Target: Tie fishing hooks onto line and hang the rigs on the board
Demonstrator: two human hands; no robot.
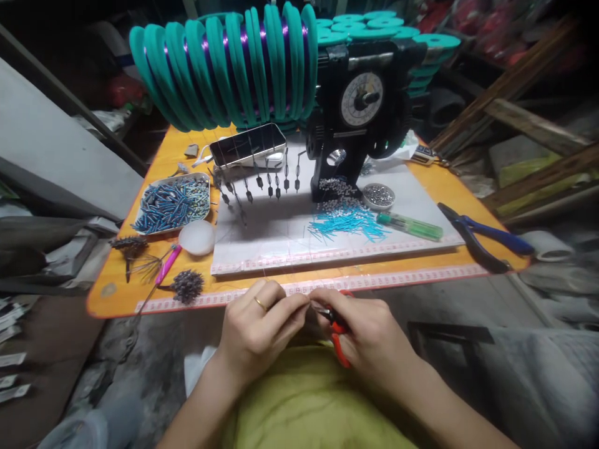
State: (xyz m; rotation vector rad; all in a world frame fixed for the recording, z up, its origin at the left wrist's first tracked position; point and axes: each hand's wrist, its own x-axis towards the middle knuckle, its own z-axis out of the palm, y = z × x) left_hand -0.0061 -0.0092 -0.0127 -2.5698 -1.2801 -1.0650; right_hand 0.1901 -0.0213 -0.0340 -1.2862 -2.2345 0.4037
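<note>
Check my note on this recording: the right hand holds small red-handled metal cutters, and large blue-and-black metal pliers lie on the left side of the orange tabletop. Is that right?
Not quite: the large blue-and-black metal pliers lie on the right side of the orange tabletop, as the head view shows. The right hand does hold the small red-handled metal cutters.

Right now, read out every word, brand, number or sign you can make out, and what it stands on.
No text is sharp enough to quote.
Pink-and-white measuring strip along the table edge: printed marks, too small.
Matching strip on the white board: too small.
Round dial on the black machine: ring of marks, too small.
</note>
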